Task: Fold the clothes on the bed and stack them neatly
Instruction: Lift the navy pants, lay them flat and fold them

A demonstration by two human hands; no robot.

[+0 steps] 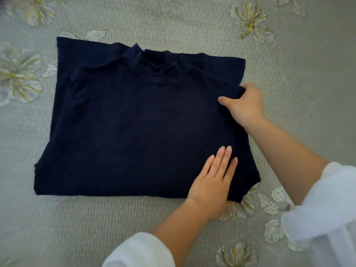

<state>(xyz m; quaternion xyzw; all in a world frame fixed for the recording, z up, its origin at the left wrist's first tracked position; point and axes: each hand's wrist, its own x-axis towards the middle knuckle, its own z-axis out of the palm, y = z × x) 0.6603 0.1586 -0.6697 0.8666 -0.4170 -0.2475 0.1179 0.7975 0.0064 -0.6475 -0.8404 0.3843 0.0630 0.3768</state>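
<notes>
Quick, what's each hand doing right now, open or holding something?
Left hand: open, lying flat on the navy sweater.
Right hand: closed, gripping the sweater's right edge.

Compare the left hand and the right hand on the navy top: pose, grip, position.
Pose: the left hand lies flat with straight fingers; the right hand is curled. Hold: the left hand only presses on the navy top; the right hand grips a fold of its side edge. Place: the left hand is near the hem, the right hand higher, toward the shoulder. Both touch the same side of the top.
</notes>
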